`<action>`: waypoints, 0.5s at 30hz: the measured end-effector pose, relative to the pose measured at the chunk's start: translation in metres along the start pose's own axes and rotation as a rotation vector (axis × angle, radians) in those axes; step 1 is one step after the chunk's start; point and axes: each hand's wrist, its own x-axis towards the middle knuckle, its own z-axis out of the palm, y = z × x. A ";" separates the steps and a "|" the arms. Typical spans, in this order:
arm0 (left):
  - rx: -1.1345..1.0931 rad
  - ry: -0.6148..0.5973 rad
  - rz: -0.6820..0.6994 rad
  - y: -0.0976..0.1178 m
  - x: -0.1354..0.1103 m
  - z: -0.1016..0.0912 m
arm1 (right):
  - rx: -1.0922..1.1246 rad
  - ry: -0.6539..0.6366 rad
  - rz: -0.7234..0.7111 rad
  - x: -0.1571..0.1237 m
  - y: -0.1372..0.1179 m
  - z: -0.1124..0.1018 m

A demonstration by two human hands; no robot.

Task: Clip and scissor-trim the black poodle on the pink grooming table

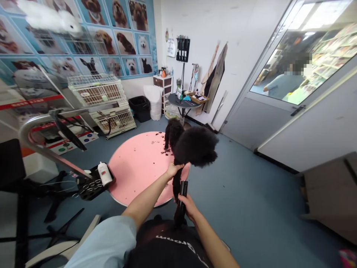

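Observation:
A black fluffy dog point(195, 146) stands on a round pink table point(134, 167), its head turned toward the right. My left hand point(174, 170) is closed around the dog's front leg point(176, 185), close below its chest. In my right hand point(189, 206) is a dark hair clipper point(182, 193), held upright beside the lower part of that leg. I cannot tell whether the clipper touches the fur. Small clumps of cut black hair lie on the pink surface, mostly near the dog's hind legs.
At the table's left, a black holder point(92, 188) carries scissors and a white bottle point(104, 173), below a curved metal arm point(60, 158). Behind stand wire cages point(97, 93), a black bin point(140, 108) and a small round table point(174, 99). A person point(287, 83) shows through the door window.

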 end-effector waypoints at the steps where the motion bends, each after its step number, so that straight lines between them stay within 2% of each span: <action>1: -0.009 0.009 -0.005 0.001 -0.002 0.003 | 0.006 -0.027 0.008 0.000 -0.003 -0.004; 4: -0.041 0.030 0.016 -0.006 -0.022 0.006 | 0.007 -0.061 -0.004 0.000 -0.007 -0.015; 6: -0.076 0.008 0.005 -0.025 -0.047 0.005 | 0.008 -0.068 -0.027 0.000 -0.006 -0.023; 7: -0.093 -0.021 -0.027 -0.039 -0.062 0.006 | 0.010 -0.077 -0.038 0.000 -0.005 -0.027; 9: -0.212 -0.231 -0.215 -0.069 -0.090 0.012 | 0.023 -0.103 -0.056 0.001 -0.002 -0.034; 10: -0.251 -0.252 -0.243 -0.083 -0.102 0.017 | 0.028 -0.118 -0.061 0.002 0.000 -0.038; 12: -0.250 -0.073 -0.159 -0.101 -0.116 0.029 | 0.036 -0.137 -0.067 0.003 0.004 -0.046; 15: -0.199 0.185 -0.105 -0.102 -0.124 0.039 | 0.084 -0.085 -0.087 0.008 0.002 -0.070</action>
